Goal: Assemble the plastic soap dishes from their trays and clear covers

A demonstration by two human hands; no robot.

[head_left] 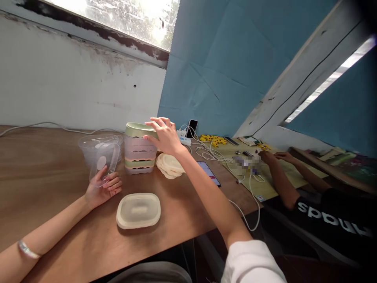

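Observation:
My left hand (104,186) is closed around the lower edge of a clear plastic container (101,163), tilted upright in front of other clear containers (84,143). On the right side of a stack of oval green and lilac rims or boxes (140,146) is my right hand (166,135). Its fingers are spread over the top green piece (132,129), with the thumb by the front side; whether it presses on the piece I cannot tell. A cream-rimmed, rounded rectangular box (138,211) with a translucent middle lies nearest me. Cream lids (169,165) are piled behind my right forearm.
A phone (209,174) lies right of my forearm; another phone (192,128) leans by a power strip (185,140). White cables (212,153) cross the table. On the right, a co-worker's hands (268,158) work over a yellowish mat (277,173) with yellow pieces (213,139) on it.

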